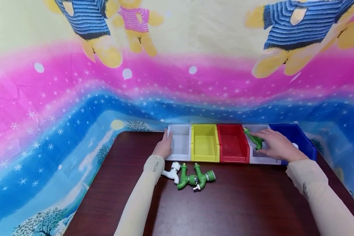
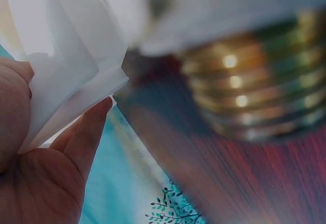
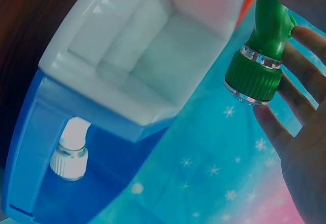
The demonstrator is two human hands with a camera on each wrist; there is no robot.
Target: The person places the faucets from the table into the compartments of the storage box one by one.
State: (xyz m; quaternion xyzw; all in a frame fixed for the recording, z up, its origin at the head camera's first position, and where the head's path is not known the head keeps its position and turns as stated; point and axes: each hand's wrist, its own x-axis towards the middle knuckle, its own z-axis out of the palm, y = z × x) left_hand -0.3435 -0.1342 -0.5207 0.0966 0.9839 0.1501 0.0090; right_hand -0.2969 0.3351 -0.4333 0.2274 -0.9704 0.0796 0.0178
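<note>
My right hand grips a green plastic faucet above the right-hand white bin. In the right wrist view, the faucet's ribbed green knob with silver bands hangs beside the fingers, clear of the bin's rim. At the far left of the row, my left hand pinches the side wall of another white bin, thumb on one side and fingers on the other. Near the left wrist lie a white faucet and two green faucets on the table.
Between the white bins stand a yellow bin and a red bin. A blue bin ends the row, with a white faucet inside. The dark wood table meets a printed cloth behind.
</note>
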